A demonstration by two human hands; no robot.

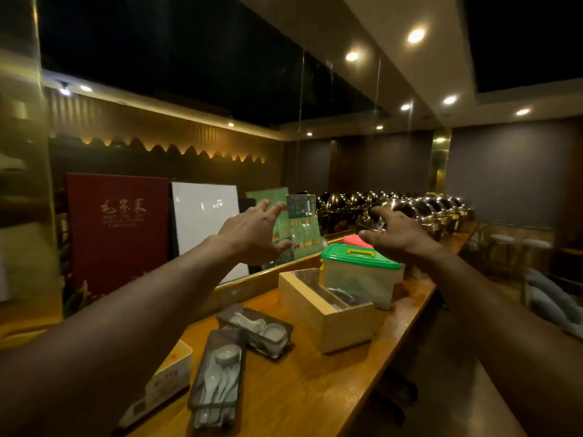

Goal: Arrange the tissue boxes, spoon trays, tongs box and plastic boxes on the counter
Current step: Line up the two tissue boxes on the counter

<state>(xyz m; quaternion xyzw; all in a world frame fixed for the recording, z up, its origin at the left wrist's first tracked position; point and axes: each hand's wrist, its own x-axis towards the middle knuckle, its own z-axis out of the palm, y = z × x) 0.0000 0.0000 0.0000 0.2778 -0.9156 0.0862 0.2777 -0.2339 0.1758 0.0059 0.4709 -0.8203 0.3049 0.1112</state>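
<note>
We see both bare hands raised over the long wooden tabletop (315, 389), each grip wide with fingers spread and holding nothing. The left hand (255, 231) hovers before a green laminated menu card (299, 228); the right hand (397, 231) hangs above the clear plastic box with a green lid (362, 272), a red-lidded box (356, 240) just behind it. Nearer lies the pale wooden tongs box (325, 313), then two dark spoon trays (255, 329) (217, 380) of white spoons, and at near left a white tissue box (167, 380)
</note>
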